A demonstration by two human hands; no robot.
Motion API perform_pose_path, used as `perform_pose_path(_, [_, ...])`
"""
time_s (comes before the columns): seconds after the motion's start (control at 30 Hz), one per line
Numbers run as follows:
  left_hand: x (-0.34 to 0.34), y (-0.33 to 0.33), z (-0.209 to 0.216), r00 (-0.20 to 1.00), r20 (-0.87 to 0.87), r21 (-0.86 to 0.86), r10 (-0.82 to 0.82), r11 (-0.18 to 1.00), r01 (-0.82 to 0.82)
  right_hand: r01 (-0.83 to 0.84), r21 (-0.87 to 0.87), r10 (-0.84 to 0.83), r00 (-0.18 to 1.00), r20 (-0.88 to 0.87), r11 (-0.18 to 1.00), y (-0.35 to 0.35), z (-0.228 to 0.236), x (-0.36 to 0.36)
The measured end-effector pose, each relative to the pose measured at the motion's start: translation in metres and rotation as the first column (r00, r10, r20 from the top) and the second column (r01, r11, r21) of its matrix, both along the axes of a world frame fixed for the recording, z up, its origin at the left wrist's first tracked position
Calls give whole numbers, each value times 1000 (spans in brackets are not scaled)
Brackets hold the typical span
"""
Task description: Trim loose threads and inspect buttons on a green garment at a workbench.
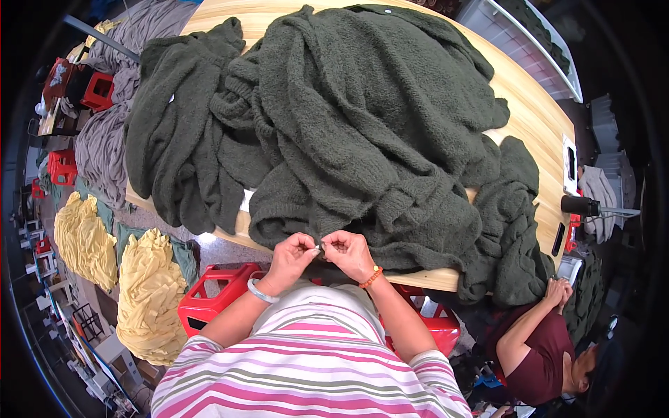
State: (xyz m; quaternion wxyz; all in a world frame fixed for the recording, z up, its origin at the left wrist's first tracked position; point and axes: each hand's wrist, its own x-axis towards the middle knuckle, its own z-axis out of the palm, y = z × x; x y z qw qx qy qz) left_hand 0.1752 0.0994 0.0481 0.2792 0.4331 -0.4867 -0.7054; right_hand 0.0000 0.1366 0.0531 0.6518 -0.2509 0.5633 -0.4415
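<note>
My left hand and my right hand meet at the table's near edge, both closed in a pinch with the fingertips almost touching. Between them shows a tiny whitish bit, too small to name. Just beyond my fingers lies the edge of a dark green knitted garment, heaped in thick folds over the table. Whether my fingertips also grip its knit cannot be made out. To the left spreads another dark green knit piece with a small white spot on it.
The wooden table carries the heap. A red stool stands below its near edge. Yellow cloth piles lie at the left, grey cloth farther back. At the lower right another person sits by the table's corner. A white bin stands far right.
</note>
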Motion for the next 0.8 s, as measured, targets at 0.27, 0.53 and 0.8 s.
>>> perform_pose_path(0.27, [10, -12, -2, 907, -381, 644, 182, 756, 119, -116, -91, 99, 980, -173, 989, -7, 1, -1])
perform_pose_path(0.53, [7, -12, 4, 970, -242, 356, 15, 931, 75, -87, -28, 88, 994, 59, 996, -1, 6, -5])
perform_pose_path(0.8, [13, -2, 8, 981, -154, 90, -119, 987, 134, -244, -275, 121, 909, -399, 930, 12, 19, -4])
